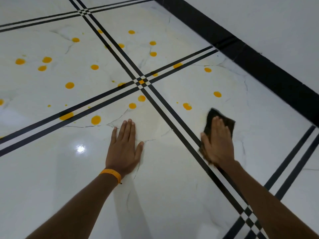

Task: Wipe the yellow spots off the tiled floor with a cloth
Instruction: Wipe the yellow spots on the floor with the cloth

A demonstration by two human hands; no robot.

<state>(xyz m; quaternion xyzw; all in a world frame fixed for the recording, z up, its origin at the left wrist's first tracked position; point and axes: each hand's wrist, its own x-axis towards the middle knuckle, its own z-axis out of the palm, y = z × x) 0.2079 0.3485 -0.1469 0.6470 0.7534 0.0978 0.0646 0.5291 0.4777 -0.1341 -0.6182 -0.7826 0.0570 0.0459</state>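
The right hand (218, 144) lies flat on a dark cloth (212, 115). Its fingers (219, 125) are straight and close together, pressing the cloth onto the tiled floor (51, 178) rather than clutching it. A flat palm, I judge, spreads the pressure so the whole pad drags evenly. The cloth sits just right of the double black inlay lines (172, 116), its far corner near the closest of the yellow spots (187, 106) but not touching it.

The left hand (125, 147) holds nothing; its fingers are released and laid flat on bare tile, across the lines from the cloth. It most likely serves as a prop, taking the person's weight in the forward lean. An orange wristband (111, 175) circles that wrist.

The yellow spots are scattered in great number over the tiles beyond both hands, several lying on the black lines and one at their crossing (141, 81). The tiles nearest the person carry none, so most of the wiping appears to lie ahead.

The floor is glossy white tile with thin grey veins, slick enough to mirror a lamp as a bright glint (80, 149). A broad black skirting band (259, 66) runs along the foot of a plain white wall (276, 23) at the upper right
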